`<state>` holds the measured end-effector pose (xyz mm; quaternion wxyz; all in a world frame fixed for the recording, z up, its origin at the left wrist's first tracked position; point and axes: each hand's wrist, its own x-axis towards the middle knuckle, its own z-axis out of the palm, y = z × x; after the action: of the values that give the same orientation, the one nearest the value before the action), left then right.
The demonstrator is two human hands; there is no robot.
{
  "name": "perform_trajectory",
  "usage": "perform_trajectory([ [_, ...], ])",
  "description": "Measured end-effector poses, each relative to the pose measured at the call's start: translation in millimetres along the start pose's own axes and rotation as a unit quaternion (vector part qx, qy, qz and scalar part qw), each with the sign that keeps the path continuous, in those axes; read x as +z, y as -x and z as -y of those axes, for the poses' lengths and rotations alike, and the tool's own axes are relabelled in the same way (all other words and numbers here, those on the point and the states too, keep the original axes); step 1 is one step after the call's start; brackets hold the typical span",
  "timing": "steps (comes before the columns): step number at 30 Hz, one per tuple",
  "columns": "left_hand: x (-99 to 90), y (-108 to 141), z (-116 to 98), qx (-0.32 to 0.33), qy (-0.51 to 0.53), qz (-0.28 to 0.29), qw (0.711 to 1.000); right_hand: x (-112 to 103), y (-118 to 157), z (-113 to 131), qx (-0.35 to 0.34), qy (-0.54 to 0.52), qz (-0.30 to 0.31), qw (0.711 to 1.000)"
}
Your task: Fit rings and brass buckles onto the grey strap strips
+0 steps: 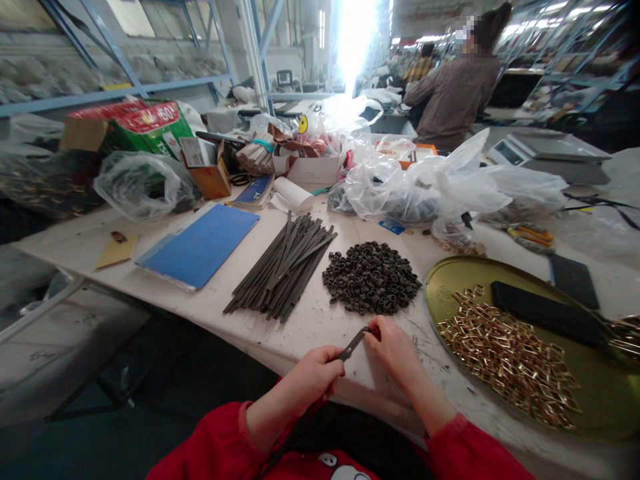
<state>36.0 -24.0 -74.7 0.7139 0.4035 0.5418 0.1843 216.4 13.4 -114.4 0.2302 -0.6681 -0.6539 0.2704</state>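
Observation:
A dark flat strip [353, 344] stretches between my two hands above the front edge of the table. My left hand [320, 368] is closed on its near end. The fingers of my right hand [387, 341] pinch the far end, where something small and dark may sit; it is too small to make out. Beyond my hands lies a heap of small dark loops [373, 277]. To its left is a pile of long dark strips [283, 267]. Gold-coloured metal rings [510, 353], roughly rectangular, lie on a round gold tray [450, 270] at the right.
A black oblong object [547, 312] rests on the tray. A blue folder [200, 243] lies at the left of the table [210, 320]. Plastic bags [415, 187], boxes [315, 168] and a paper roll [293, 195] line the back. A person [455, 93] is further off, at the right.

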Motion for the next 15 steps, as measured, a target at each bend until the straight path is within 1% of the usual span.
perform_trajectory([
  [3,0.2,1.1,2.2,-0.014,0.024,0.008,1.0,-2.4,3.9,-1.3,0.014,-0.053,0.007,0.998],
  [6,1.7,5.0,-1.5,-0.016,0.043,0.016,0.999,-6.1,11.9,-4.6,0.041,-0.132,0.032,0.99],
  [10,3.2,7.3,-7.4,-0.026,0.12,0.03,0.992,-10.4,25.3,-6.8,0.076,-0.246,0.061,0.964],
  [15,-0.4,0.0,-3.8,-0.058,0.23,0.092,0.967,-8.2,32.2,-6.0,0.123,-0.351,0.043,0.927],
])
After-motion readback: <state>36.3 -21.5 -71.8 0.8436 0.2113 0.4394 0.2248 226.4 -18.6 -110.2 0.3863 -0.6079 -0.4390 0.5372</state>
